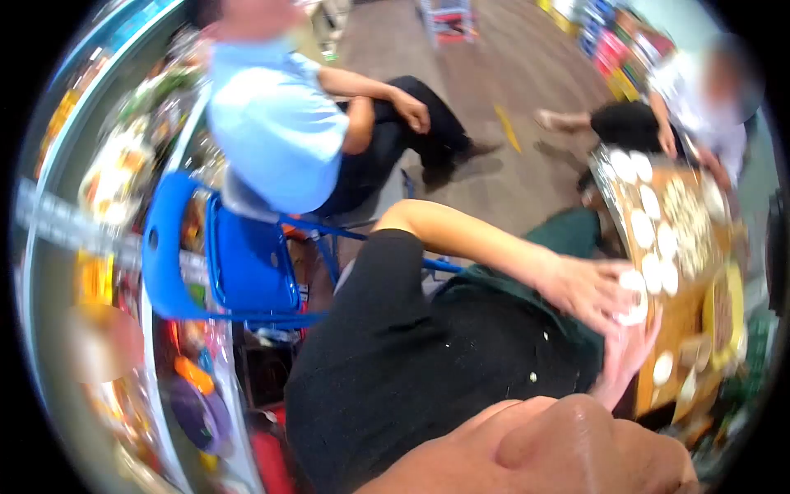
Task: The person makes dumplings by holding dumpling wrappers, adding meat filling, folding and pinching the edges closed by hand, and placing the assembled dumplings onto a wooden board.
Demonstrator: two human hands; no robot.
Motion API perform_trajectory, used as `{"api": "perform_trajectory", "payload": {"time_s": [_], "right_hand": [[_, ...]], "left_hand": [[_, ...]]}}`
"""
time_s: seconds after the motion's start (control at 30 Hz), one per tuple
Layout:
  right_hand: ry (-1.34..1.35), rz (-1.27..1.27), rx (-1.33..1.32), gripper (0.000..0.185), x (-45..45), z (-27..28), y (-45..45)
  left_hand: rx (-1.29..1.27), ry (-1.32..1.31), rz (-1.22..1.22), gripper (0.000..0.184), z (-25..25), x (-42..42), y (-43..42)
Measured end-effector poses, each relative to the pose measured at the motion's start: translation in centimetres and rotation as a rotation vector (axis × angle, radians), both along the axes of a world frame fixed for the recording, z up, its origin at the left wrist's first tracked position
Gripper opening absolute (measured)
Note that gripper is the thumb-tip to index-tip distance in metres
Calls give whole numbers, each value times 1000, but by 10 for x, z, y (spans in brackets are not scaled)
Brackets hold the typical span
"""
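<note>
My left hand (580,290) reaches in from the upper left, its fingers curled over a round white dough piece (632,305). Below it, my right hand (627,354) is against the same piece, partly hidden by my left hand and my face. Blur softens the fingers. Beside them is a wooden board (650,329) bearing several flat white dough rounds (652,272) and a heap of small pale pieces (687,226). Another white round (662,368) lies near the board's lower edge.
A yellow tray (736,309) with brownish filling stands at the right. Across the board sits a person in white (671,90). Another person in a light blue shirt (276,115) sits at upper left, near a blue chair (251,259). Packed shelves (148,329) line the left.
</note>
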State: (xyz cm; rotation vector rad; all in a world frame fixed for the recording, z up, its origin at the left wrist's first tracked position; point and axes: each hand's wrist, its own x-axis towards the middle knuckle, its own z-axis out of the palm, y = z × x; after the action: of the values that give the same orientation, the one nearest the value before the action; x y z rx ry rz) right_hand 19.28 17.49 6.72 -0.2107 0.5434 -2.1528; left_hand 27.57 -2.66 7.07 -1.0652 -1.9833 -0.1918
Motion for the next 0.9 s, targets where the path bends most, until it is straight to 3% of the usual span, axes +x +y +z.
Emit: {"api": "perform_trajectory", "payload": {"time_s": [0.03, 0.07, 0.1, 0.13, 0.27, 0.47, 0.7, 0.9], "right_hand": [[-50, -67, 127, 57, 5, 12, -6], [-39, 1, 66, 57, 3, 8, -1], [-17, -62, 125, 57, 7, 16, -6], [-25, 34, -24, 57, 1, 6, -3], [21, 40, 19, 58, 7, 24, -8], [-9, 24, -15, 57, 9, 26, -4], [19, -88, -38, 60, 25, 25, 10], [62, -301, 11, 62, 42, 29, 15]], "left_hand": [[12, 1, 1, 37, -4, -4, -3], [104, -9, -38, 39, -1, -3, -5], [9, -16, 14, 39, 2, -4, -10], [72, -17, 15, 38, -1, -6, -8], [19, -21, 68, 37, -4, -4, -6], [-13, -31, -46, 51, -9, -24, -18], [6, -41, -258, 63, -13, -39, -2], [66, 22, -340, 57, -9, -40, 16]]}}
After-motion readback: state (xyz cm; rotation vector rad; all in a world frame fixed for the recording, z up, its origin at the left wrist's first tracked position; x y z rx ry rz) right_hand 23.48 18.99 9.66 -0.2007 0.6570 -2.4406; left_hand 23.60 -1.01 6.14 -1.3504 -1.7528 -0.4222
